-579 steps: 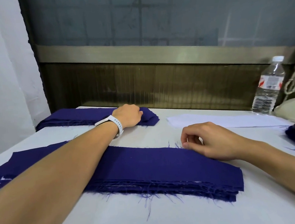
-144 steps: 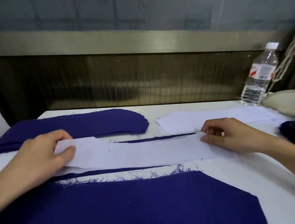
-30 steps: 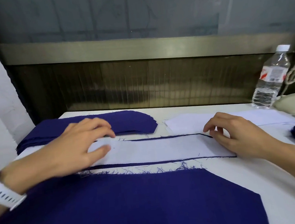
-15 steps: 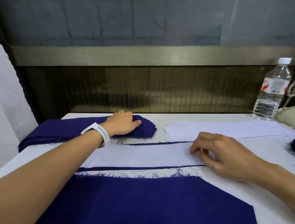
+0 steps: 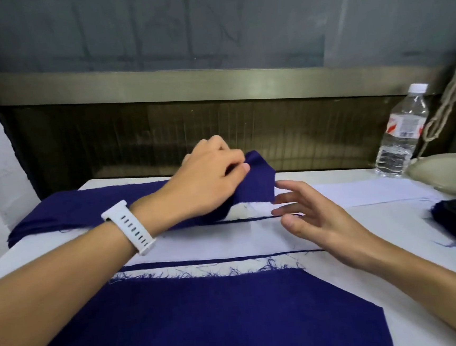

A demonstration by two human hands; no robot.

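The left hand [image 5: 208,180] pinches the rounded end of a purple fabric piece [image 5: 259,178], lifting it off the stack of like pieces [image 5: 86,204] at the far left edge of the table [image 5: 390,219]. The right hand [image 5: 316,220] hovers just beside that raised end, fingers spread and loose, holding nothing. Mid-table a white lining strip [image 5: 213,243] lies on a purple piece, so one pairing looks done. This next piece is only half lifted, and the thick pile [image 5: 206,321] at the near edge suggests plenty remains.
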